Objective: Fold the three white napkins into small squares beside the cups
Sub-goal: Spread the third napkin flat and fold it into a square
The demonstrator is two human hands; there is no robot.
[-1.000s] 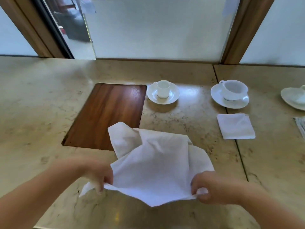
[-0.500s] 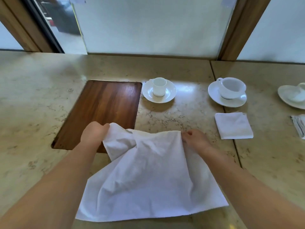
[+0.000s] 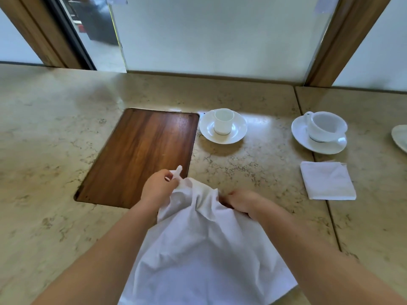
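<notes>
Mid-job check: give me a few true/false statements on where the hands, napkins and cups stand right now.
1. Both hands grip the unfolded napkin. True: left hand and right hand bunch its far edge.
2. A folded napkin lies near the right cup. True.
3. The small cup stands on the wooden board. False: it stands on a saucer beside the board.
4. The unfolded napkin is already a small square. False: it is crumpled and spread toward the near table edge.

At frame centre, two cups (image 3: pixel 223 121) (image 3: pixel 325 126) sit on saucers (image 3: pixel 236 133) (image 3: pixel 304 137); a board (image 3: pixel 141 155) lies left, a folded napkin (image 3: pixel 327 180) below the right cup, an open napkin (image 3: pixel 202 256) lower centre.
</notes>
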